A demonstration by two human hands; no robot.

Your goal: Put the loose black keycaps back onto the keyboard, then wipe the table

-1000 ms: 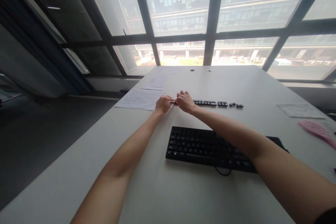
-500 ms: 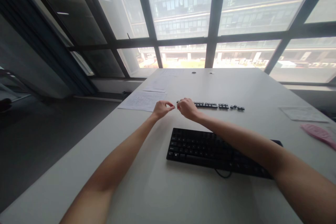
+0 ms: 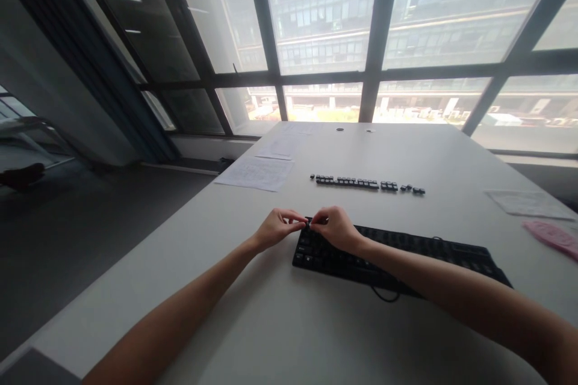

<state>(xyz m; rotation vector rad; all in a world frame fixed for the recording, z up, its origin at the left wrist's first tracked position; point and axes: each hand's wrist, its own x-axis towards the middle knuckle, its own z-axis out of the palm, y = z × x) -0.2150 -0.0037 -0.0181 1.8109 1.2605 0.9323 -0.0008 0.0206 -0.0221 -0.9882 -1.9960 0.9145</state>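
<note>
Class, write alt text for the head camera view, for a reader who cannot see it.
Two bare hands, left hand and right hand, meet fingertip to fingertip at the far left corner of a black keyboard on a white table. Beyond it lies a row of loose keycaps, with papers to the left and large windows behind.

No text, label, brand or number can be read: the print on the paper sheets point(image 3: 255, 172) near the table's left edge and the keyboard point(image 3: 397, 252) legends are too small.
</note>
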